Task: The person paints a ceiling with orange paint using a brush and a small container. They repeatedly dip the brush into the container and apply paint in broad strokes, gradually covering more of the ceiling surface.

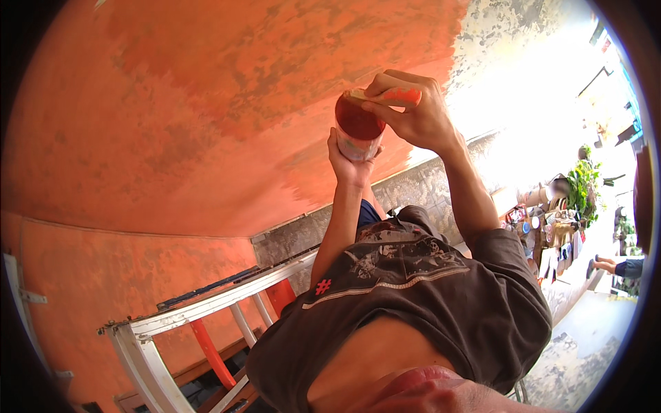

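Observation:
My left hand [352,168] is wrapped round the lower part of a paint container [359,147], a pale cylinder smeared with paint. Dark red-orange paint [359,122] shows inside its open top. Over the rim, my right hand [420,117] pinches a paintbrush [401,97] whose handle is smeared orange. The brush's pale end lies against the far rim; its bristles cannot be made out. Beyond both hands rises a wall [206,124] coated in patchy orange, with darker blotches showing through.
A white-and-orange wooden frame with slats [227,310] stands at the lower left. Bare, mottled wall [492,34] borders the orange on the upper right. At the right are a leafy plant [584,186], clustered household items [551,230] and another person's legs [616,267].

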`<act>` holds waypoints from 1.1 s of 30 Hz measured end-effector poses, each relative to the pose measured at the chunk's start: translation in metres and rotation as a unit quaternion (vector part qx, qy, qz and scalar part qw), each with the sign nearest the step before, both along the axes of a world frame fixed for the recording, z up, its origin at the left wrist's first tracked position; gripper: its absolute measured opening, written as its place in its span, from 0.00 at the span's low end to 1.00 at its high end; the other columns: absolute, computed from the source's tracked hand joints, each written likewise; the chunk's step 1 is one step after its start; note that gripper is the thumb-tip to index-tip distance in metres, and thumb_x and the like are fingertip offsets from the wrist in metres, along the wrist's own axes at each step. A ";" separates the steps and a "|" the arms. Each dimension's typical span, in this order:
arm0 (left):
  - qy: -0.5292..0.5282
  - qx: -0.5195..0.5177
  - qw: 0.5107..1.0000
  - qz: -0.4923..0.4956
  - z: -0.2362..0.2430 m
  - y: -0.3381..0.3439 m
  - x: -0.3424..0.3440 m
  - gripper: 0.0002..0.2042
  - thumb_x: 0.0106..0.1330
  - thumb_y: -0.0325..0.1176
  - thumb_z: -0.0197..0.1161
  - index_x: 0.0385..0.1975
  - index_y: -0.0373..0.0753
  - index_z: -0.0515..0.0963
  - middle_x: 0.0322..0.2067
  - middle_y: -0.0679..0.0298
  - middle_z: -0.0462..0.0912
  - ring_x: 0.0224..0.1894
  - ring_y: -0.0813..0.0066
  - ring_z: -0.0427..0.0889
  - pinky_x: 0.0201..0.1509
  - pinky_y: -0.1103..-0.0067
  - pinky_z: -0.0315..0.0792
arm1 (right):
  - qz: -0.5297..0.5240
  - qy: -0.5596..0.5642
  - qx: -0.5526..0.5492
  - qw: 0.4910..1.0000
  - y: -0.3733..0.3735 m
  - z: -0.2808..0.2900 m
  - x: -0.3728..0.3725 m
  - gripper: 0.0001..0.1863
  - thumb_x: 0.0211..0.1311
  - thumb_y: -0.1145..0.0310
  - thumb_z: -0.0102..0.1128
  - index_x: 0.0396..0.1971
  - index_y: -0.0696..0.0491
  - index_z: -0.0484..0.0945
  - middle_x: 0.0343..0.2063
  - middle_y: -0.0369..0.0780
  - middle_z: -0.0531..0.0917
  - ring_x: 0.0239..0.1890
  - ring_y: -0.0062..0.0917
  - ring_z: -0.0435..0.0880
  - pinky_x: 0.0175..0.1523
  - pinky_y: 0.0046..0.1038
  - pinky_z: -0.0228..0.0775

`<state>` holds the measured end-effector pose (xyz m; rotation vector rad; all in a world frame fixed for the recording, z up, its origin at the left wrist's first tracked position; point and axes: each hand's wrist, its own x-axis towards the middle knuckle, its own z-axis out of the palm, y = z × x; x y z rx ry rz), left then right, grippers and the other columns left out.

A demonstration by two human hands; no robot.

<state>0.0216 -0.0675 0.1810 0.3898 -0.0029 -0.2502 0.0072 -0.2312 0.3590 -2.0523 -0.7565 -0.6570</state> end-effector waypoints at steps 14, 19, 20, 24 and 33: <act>-0.004 0.007 1.000 0.003 0.013 -0.003 -0.001 0.31 0.72 0.64 0.49 0.62 0.45 0.71 0.53 0.59 0.81 0.49 0.61 0.82 0.39 0.61 0.79 | -0.029 -0.164 0.032 0.985 0.005 -0.022 -0.001 0.06 0.55 0.74 0.71 0.33 0.52 0.84 0.31 0.36 0.84 0.30 0.30 0.84 0.29 0.29 0.74; -0.010 -0.016 1.000 -0.011 0.002 0.004 0.004 0.31 0.71 0.64 0.50 0.62 0.45 0.71 0.53 0.58 0.81 0.49 0.58 0.82 0.41 0.61 0.79 | -0.051 -0.006 0.276 0.960 0.004 -0.028 -0.002 0.02 0.60 0.79 0.68 0.33 0.59 0.84 0.32 0.40 0.86 0.35 0.25 0.87 0.40 0.28 0.81; 0.000 -0.026 1.000 -0.011 0.000 0.006 0.002 0.31 0.71 0.64 0.51 0.62 0.45 0.71 0.53 0.57 0.81 0.49 0.57 0.82 0.41 0.61 0.79 | -0.021 0.091 0.392 0.915 -0.002 -0.032 0.003 0.10 0.64 0.76 0.67 0.43 0.61 0.81 0.35 0.42 0.85 0.38 0.29 0.87 0.46 0.28 0.84; 0.002 -0.052 0.999 -0.012 0.002 0.014 0.002 0.32 0.70 0.64 0.51 0.62 0.45 0.71 0.51 0.55 0.81 0.49 0.54 0.82 0.42 0.62 0.79 | 0.040 0.211 0.606 0.766 -0.015 -0.034 0.019 0.19 0.71 0.67 0.63 0.57 0.58 0.74 0.46 0.41 0.81 0.46 0.26 0.84 0.50 0.30 0.80; -0.020 -0.087 0.996 0.002 -0.013 0.045 0.016 0.32 0.69 0.62 0.53 0.64 0.43 0.69 0.53 0.54 0.78 0.53 0.48 0.78 0.46 0.63 0.80 | 0.091 0.376 0.711 0.587 -0.027 -0.141 0.082 0.19 0.67 0.66 0.68 0.54 0.54 0.77 0.51 0.39 0.78 0.53 0.28 0.78 0.58 0.32 0.78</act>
